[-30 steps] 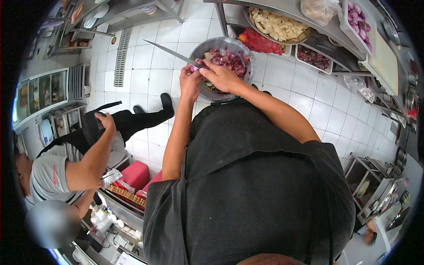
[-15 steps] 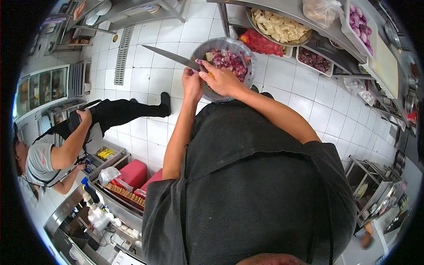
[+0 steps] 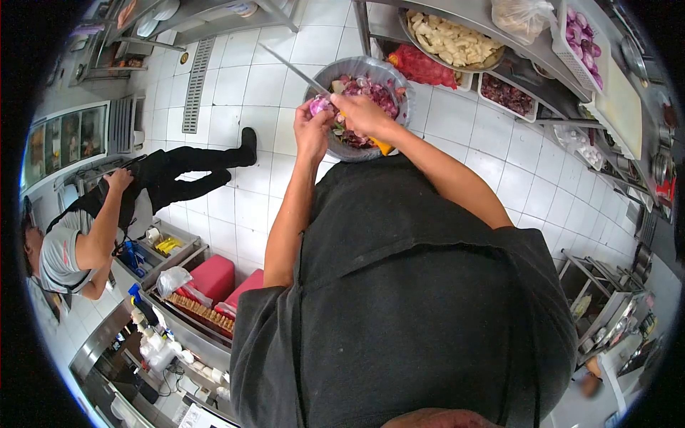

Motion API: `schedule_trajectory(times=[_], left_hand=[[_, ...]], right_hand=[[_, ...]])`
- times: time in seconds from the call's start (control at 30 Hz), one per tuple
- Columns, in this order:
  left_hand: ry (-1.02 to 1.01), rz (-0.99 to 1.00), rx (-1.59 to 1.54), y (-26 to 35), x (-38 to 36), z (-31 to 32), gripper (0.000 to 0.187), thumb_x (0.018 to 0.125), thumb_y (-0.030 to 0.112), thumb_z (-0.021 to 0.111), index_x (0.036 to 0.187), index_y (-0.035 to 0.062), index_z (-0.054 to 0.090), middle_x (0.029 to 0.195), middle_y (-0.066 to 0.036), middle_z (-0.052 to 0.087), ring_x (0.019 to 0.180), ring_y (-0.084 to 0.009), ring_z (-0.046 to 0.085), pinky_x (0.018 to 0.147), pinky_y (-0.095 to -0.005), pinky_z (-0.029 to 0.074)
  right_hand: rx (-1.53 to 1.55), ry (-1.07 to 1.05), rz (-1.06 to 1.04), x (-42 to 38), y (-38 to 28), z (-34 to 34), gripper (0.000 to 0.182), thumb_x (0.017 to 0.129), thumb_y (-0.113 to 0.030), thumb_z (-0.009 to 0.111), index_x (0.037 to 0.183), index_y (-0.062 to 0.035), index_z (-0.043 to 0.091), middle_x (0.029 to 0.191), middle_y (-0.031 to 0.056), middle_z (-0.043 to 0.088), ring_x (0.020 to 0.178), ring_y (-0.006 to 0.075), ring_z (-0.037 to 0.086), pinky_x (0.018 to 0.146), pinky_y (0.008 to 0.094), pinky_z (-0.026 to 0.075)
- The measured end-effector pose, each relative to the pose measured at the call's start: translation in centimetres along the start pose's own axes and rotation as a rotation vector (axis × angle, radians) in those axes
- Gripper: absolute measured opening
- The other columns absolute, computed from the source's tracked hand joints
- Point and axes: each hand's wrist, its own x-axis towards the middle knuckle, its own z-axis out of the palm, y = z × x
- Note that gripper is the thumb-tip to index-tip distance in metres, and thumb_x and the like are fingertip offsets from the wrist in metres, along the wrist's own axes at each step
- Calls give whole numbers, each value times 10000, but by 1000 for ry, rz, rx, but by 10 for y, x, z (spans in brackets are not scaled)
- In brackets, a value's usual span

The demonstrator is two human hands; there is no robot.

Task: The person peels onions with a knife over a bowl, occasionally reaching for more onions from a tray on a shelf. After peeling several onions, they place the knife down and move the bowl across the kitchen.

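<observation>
My left hand (image 3: 312, 130) holds a purple-and-white onion (image 3: 320, 106) in its fingers, over the near left rim of a lined bin. My right hand (image 3: 362, 114) grips the yellow handle (image 3: 383, 147) of a large knife. The knife blade (image 3: 294, 69) points up and to the left, seen nearly edge-on, with its base close beside the onion. Below both hands stands the round bin (image 3: 404, 104) with a clear plastic liner, holding purple onion skins and scraps (image 3: 374, 90). My fingers hide part of the onion.
At the upper right a shelf holds a bowl of pale peeled pieces (image 3: 453, 41) and a white basket of purple onions (image 3: 584, 50). Beneath are a red mesh bag (image 3: 421, 65) and a tray of dark pieces (image 3: 508, 97). Another person (image 3: 93, 228) stands at left; red containers (image 3: 212, 278) are nearby.
The knife has turned from showing its broad side to nearly edge-on, and its yellow handle now shows. The onion has come into clearer view. The other person has shifted left, legs apart.
</observation>
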Motion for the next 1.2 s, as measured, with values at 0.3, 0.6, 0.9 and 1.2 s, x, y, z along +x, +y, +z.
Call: schedule_trajectory(times=[0.3, 0.6, 0.9, 1.2], left_hand=[[-205, -59, -68, 16, -18, -9, 559, 771, -155, 531, 1294, 6, 420, 1173, -123, 552, 1012, -217, 587, 907, -345, 500], [-165, -102, -113, 23, -12, -18, 566, 809, -109, 505, 1359, -22, 401, 1236, -149, 527, 1110, -249, 550, 1004, -402, 450], [-183, -144, -115, 14, -19, -26, 416, 897, 37, 585, 1290, -12, 459, 1217, -118, 562, 1142, -258, 551, 1021, -421, 442], [-243, -238, -86, -18, 7, -36, 382, 880, 57, 600, 1244, 16, 492, 1135, -119, 608, 1045, -237, 603, 937, -390, 480]], right_hand=[[230, 23, 173, 17, 15, -37, 510, 943, -499, 498, 826, -9, 571, 586, 36, 505, 443, 127, 470, 397, 291, 393], [151, -42, 214, 48, 47, -16, 519, 957, -534, 424, 1013, -43, 581, 632, 70, 545, 479, 170, 531, 412, 337, 424], [9, -74, -25, 33, 65, -7, 420, 1012, -453, 397, 952, -71, 559, 701, 51, 554, 531, 158, 522, 442, 334, 440], [151, -73, 113, -1, 31, -2, 597, 973, -508, 389, 799, 21, 603, 524, 100, 508, 393, 220, 513, 396, 359, 432]])
